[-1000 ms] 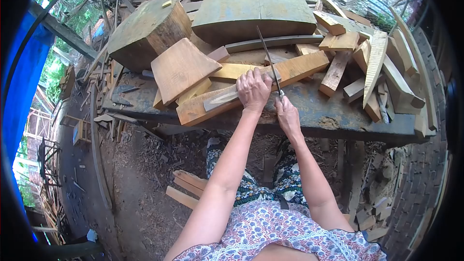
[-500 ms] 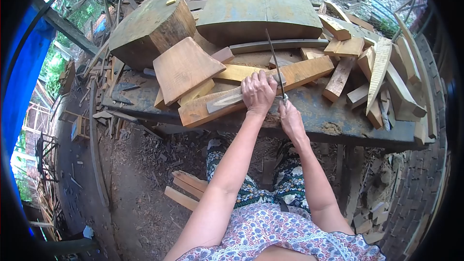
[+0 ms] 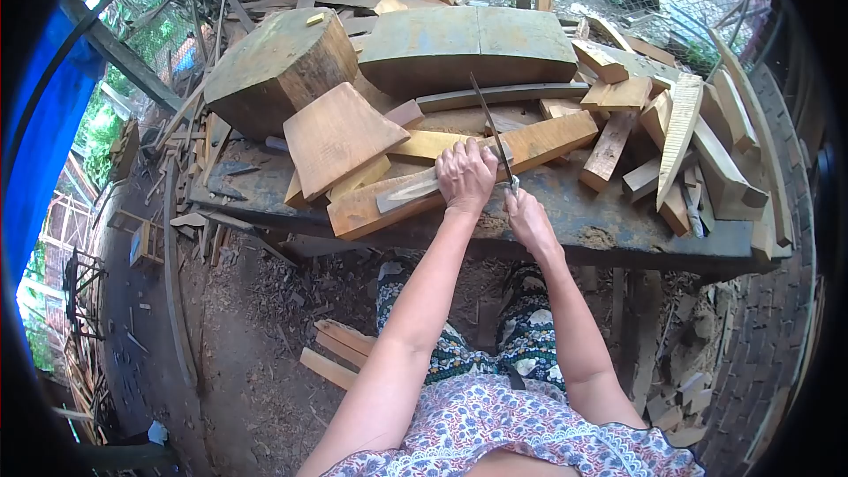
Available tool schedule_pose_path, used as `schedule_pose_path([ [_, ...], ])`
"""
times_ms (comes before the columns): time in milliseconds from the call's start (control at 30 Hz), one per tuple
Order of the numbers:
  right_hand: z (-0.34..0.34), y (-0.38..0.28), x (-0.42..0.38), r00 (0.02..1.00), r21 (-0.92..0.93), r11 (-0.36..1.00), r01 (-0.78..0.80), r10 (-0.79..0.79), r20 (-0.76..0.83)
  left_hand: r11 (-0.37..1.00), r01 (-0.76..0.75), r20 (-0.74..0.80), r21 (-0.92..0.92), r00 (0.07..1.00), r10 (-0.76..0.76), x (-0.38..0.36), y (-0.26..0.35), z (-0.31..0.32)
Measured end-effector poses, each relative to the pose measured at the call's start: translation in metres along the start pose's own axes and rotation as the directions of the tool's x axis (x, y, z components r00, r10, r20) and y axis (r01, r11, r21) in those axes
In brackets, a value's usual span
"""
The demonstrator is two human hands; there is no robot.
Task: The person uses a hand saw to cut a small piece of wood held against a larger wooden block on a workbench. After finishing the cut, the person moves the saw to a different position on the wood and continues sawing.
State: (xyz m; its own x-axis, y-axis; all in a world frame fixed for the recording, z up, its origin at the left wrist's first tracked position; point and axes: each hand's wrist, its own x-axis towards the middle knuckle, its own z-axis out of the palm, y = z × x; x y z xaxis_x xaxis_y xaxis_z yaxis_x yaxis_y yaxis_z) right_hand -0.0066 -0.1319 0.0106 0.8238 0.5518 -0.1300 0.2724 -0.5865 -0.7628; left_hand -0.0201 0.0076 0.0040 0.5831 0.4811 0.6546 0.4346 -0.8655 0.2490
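Note:
My right hand (image 3: 530,219) is closed around the handle of a handsaw. The saw's narrow blade (image 3: 488,115) points away from me and slants to the left, crossing a small greyish wood piece near its right end. My left hand (image 3: 467,175), fingers wrapped over the top, presses that wood piece (image 3: 408,193) down on a long squared timber (image 3: 555,140). The timber lies diagonally across the workbench (image 3: 565,203). Both hands are close together, the left one just left of the blade. The exact contact between teeth and wood is too small to make out.
Two thick wooden blocks (image 3: 265,71) (image 3: 468,40) stand at the back of the bench. A flared board (image 3: 343,137) leans at the left. Several offcuts (image 3: 609,155) are heaped at the right. Wood strips (image 3: 340,349) lie on the ground by my left leg.
The saw has come slightly toward me, with its tip a little lower in view. My left hand keeps its hold on the wood piece. The whole view has shifted a little.

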Motion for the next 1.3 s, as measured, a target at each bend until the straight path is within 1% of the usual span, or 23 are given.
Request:
schedule_pose_path([
  [100, 0.003, 0.000, -0.008, 1.000, -0.010, 1.000, 0.013, -0.013, -0.023, 1.000, 0.008, 0.021, 0.014, 1.000, -0.008, 0.001, -0.001, 0.000],
  [167, 0.001, -0.002, -0.017, 1.000, -0.029, 1.000, -0.006, 0.006, -0.029, 1.000, 0.007, 0.047, 0.015, 0.999, -0.008, 0.000, -0.001, 0.002],
  [233, -0.004, -0.006, -0.017, 0.999, -0.031, 0.999, -0.035, 0.034, -0.019, 1.000, 0.017, 0.050, 0.012, 0.999, -0.017, 0.002, 0.000, 0.000],
  [300, -0.009, -0.009, -0.011, 0.998, -0.006, 0.999, -0.054, 0.054, 0.024, 1.000, 0.023, 0.058, 0.013, 0.998, -0.023, -0.002, 0.002, 0.000],
  [433, -0.001, -0.003, 0.010, 1.000, -0.019, 1.000, 0.000, 0.000, 0.008, 1.000, 0.013, 0.036, 0.015, 0.999, -0.014, 0.000, -0.001, 0.000],
  [500, 0.002, 0.000, 0.006, 0.997, -0.004, 1.000, 0.022, -0.022, -0.069, 1.000, 0.007, 0.051, 0.013, 0.999, -0.008, 0.000, 0.000, 0.000],
  [700, 0.001, -0.004, -0.003, 0.997, 0.000, 1.000, 0.012, -0.012, -0.081, 1.000, 0.009, 0.034, 0.015, 0.999, -0.009, -0.002, 0.001, 0.000],
  [833, 0.003, -0.003, 0.001, 0.994, -0.032, 0.999, 0.039, -0.042, -0.104, 1.000, 0.001, 0.001, 0.021, 1.000, -0.001, -0.001, 0.000, 0.004],
  [900, -0.002, -0.005, 0.004, 1.000, -0.011, 1.000, -0.015, 0.015, -0.013, 1.000, 0.015, 0.028, 0.020, 0.999, -0.016, -0.002, 0.000, 0.004],
  [933, -0.003, -0.004, 0.005, 1.000, -0.010, 1.000, -0.019, 0.019, -0.014, 0.999, 0.029, 0.047, 0.023, 0.998, -0.030, -0.001, 0.001, 0.003],
  [1000, -0.005, -0.004, 0.006, 0.999, 0.074, 0.997, -0.023, 0.021, 0.028, 0.999, 0.024, 0.050, 0.024, 0.998, -0.025, -0.001, 0.002, 0.001],
  [1033, -0.004, -0.004, 0.007, 0.999, 0.076, 0.997, -0.019, 0.017, 0.028, 0.999, 0.021, 0.051, 0.029, 0.998, -0.022, -0.001, 0.001, 0.001],
  [1100, 0.001, 0.000, 0.007, 0.999, 0.065, 0.997, 0.040, -0.039, -0.019, 0.999, 0.015, 0.036, 0.031, 0.999, -0.016, -0.001, 0.000, 0.001],
  [1233, 0.013, 0.005, 0.006, 0.997, 0.039, 0.998, 0.044, -0.041, -0.071, 0.999, 0.000, 0.008, 0.034, 1.000, 0.000, -0.002, 0.001, 0.001],
  [1300, 0.020, 0.006, 0.005, 0.989, 0.029, 0.999, 0.041, -0.036, -0.144, 0.999, -0.002, 0.017, 0.038, 1.000, 0.002, -0.002, 0.001, 0.001],
])
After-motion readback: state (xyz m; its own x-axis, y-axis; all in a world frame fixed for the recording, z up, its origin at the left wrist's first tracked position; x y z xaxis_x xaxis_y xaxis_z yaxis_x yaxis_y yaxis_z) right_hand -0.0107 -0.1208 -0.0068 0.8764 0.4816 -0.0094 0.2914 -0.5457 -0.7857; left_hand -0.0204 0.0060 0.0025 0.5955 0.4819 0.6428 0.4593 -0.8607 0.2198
